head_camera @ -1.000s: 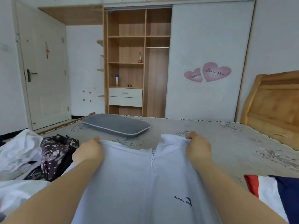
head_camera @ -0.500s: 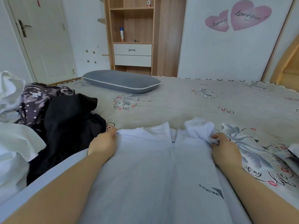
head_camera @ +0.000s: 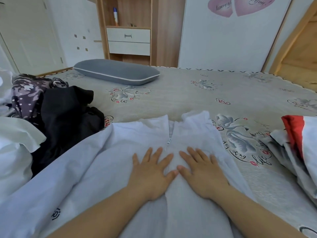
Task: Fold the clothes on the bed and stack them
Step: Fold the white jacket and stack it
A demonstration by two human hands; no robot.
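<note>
A pale lilac zip-up jacket (head_camera: 96,169) lies spread on the bed (head_camera: 197,97), collar pointing away from me and the zip running down its middle. My left hand (head_camera: 152,170) rests flat on the jacket just left of the zip, fingers straight and spread. My right hand (head_camera: 202,170) lies flat just right of the zip in the same way. The thumbs nearly touch. Neither hand grips the cloth.
A heap of unfolded clothes sits at the left: a black garment (head_camera: 66,114), a purple patterned one (head_camera: 27,93) and white cloth (head_camera: 15,148). A red, white and grey garment (head_camera: 301,140) lies at the right edge. A grey pillow (head_camera: 116,72) rests at the bed's far side.
Both hands have let go of the jacket's shoulders and moved inward and toward me, now pressing flat on its chest. The camera has tilted further down.
</note>
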